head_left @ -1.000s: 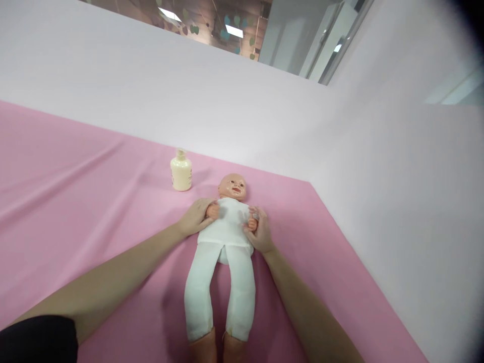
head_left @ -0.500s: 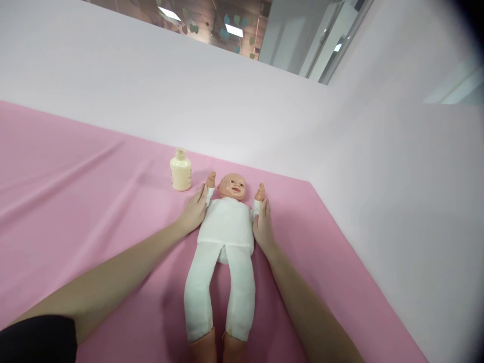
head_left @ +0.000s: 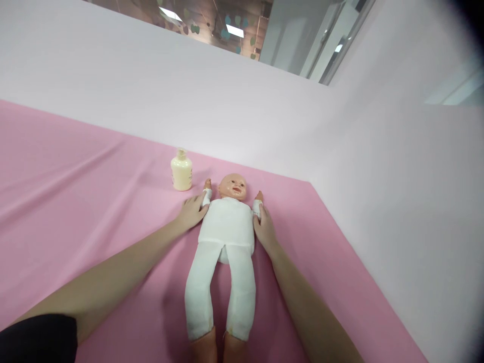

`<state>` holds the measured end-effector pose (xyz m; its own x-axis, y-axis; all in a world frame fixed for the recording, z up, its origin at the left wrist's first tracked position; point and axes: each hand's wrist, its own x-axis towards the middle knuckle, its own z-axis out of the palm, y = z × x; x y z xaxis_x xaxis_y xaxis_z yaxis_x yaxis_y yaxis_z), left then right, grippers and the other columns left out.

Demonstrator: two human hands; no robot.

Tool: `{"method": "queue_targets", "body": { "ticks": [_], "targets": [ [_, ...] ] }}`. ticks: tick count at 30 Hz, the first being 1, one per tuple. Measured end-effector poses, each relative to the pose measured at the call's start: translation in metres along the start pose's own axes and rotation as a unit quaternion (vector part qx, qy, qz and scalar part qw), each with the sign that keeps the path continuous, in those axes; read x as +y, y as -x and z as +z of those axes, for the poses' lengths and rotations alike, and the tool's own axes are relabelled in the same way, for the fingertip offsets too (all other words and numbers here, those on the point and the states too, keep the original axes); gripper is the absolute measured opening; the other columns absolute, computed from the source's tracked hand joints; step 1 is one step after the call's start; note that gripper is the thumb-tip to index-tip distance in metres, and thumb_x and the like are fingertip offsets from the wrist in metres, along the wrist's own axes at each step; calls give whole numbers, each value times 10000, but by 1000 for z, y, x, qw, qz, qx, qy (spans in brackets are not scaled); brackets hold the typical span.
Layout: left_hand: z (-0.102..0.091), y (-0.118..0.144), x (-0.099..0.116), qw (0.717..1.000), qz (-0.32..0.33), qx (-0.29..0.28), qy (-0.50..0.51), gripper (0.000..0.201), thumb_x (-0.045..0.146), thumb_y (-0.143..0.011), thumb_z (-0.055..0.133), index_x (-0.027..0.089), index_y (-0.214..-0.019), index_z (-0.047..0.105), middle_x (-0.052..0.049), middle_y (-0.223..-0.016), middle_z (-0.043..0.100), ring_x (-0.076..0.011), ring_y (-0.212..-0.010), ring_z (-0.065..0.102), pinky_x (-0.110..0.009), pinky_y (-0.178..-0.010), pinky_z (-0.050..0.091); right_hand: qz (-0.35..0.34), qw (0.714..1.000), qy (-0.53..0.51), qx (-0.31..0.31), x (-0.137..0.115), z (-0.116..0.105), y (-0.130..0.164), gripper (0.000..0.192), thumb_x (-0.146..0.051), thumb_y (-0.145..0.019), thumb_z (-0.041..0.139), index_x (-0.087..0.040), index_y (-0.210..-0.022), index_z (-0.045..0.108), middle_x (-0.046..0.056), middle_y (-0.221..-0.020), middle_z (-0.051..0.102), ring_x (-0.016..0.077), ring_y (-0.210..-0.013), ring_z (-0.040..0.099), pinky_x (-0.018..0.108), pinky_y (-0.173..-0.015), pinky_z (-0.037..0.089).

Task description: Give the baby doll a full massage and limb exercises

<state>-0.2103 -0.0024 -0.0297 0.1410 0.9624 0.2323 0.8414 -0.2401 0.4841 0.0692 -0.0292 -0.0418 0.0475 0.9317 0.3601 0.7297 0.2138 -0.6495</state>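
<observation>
A baby doll (head_left: 227, 227) in a white suit lies face up on the pink cloth (head_left: 75, 191), head away from me and legs toward me. Its short arms are spread out beside its head. My left hand (head_left: 190, 213) rests on the cloth with its fingers around the doll's arm on the left side. My right hand (head_left: 264, 228) holds the doll's other arm against the torso's right edge. The doll's feet are cut off by the bottom of the frame.
A cream lotion bottle (head_left: 181, 171) stands upright on the cloth just left of the doll's head. White walls (head_left: 397, 212) close the cloth in at the back and along the right side. A window band runs above the back wall.
The doll's hands were held together on its chest, then lifted up beside its head. Now both arms lie lower and flatter, with my hands still on them.
</observation>
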Motion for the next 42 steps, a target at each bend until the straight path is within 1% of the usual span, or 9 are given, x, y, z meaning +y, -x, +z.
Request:
{"method": "queue_targets", "body": {
  "ticks": [4, 8, 13, 16, 20, 26, 35, 38, 42],
  "targets": [
    [1, 0, -1, 1000, -3, -2, -3, 600, 411, -913, 315, 144, -1449, 276, -147, -1200, 601, -317, -1156, 514, -493, -996, 341, 39, 998, -41, -14, 0, -2, 1, 623, -359, -867, 430, -156, -1445, 317, 133, -1448, 415, 289, -1325, 413, 481, -1087, 349],
    [1, 1, -3, 999, 15, 27, 34, 641, 405, -894, 378, 138, -1457, 226, -165, -1276, 550, -330, -1185, 496, -512, -997, 341, 32, 994, -103, 13, -1, -2, 2, 690, -361, -833, 511, -207, -1454, 252, 114, -1471, 375, 273, -1335, 396, 480, -1087, 350],
    [-3, 3, 1, 982, 93, 92, 135, 741, 392, -849, 495, 164, -1463, 148, -148, -1274, 531, -290, -1093, 546, -454, -929, 424, -24, 982, -171, 78, -9, -3, 4, 808, -305, -795, 587, -221, -1455, 128, 148, -1428, 384, 251, -1278, 449, 450, -1028, 416],
    [-4, 7, 4, 974, 109, 129, 149, 838, 411, -812, 563, 146, -1465, 110, -161, -1287, 501, -298, -1153, 498, -470, -977, 385, -80, 973, -180, 117, -13, -3, 6, 833, -279, -789, 605, -221, -1449, 99, 155, -1385, 405, 232, -1241, 472, 426, -1014, 429],
    [-5, 14, 7, 961, 185, 142, 147, 797, 388, -775, 620, 182, -1428, 210, -124, -1238, 527, -277, -1165, 473, -460, -1020, 340, -153, 966, -164, 129, -14, -2, 11, 783, -293, -775, 645, -234, -1414, 196, 126, -1256, 487, 222, -1173, 513, 432, -1018, 429],
    [-9, 16, 8, 946, 281, 104, 122, 552, 359, -786, 603, 223, -1281, 399, -79, -1107, 599, -253, -1043, 536, -439, -971, 372, -221, 963, -139, 62, -14, -1, 18, 676, -277, -760, 668, -262, -1352, 341, 85, -1117, 568, 235, -1070, 568, 461, -988, 451],
    [-4, 14, 6, 963, 218, 98, 121, 552, 387, -846, 483, 149, -1327, 351, -117, -1186, 568, -264, -1124, 509, -465, -1028, 354, -195, 967, -158, 50, -7, 3, 17, 716, -305, -836, 578, -242, -1436, 192, 113, -1256, 504, 226, -1200, 506, 457, -1066, 382],
    [-1, 12, 7, 974, 170, 97, 117, 606, 417, -877, 426, 116, -1385, 295, -153, -1279, 514, -286, -1197, 470, -479, -1062, 334, -170, 978, -110, 52, -8, 5, 16, 698, -355, -890, 491, -203, -1461, 121, 155, -1379, 424, 243, -1307, 412, 470, -1111, 319],
    [4, 7, 5, 981, 126, 105, 101, 678, 376, -920, 348, 79, -1470, 87, -213, -1427, 370, -332, -1298, 381, -531, -1073, 305, -134, 987, -70, 54, -10, 6, 11, 671, -344, -949, 329, -161, -1485, -30, 165, -1524, 225, 240, -1431, 203, 486, -1155, 227]
  ]
}}
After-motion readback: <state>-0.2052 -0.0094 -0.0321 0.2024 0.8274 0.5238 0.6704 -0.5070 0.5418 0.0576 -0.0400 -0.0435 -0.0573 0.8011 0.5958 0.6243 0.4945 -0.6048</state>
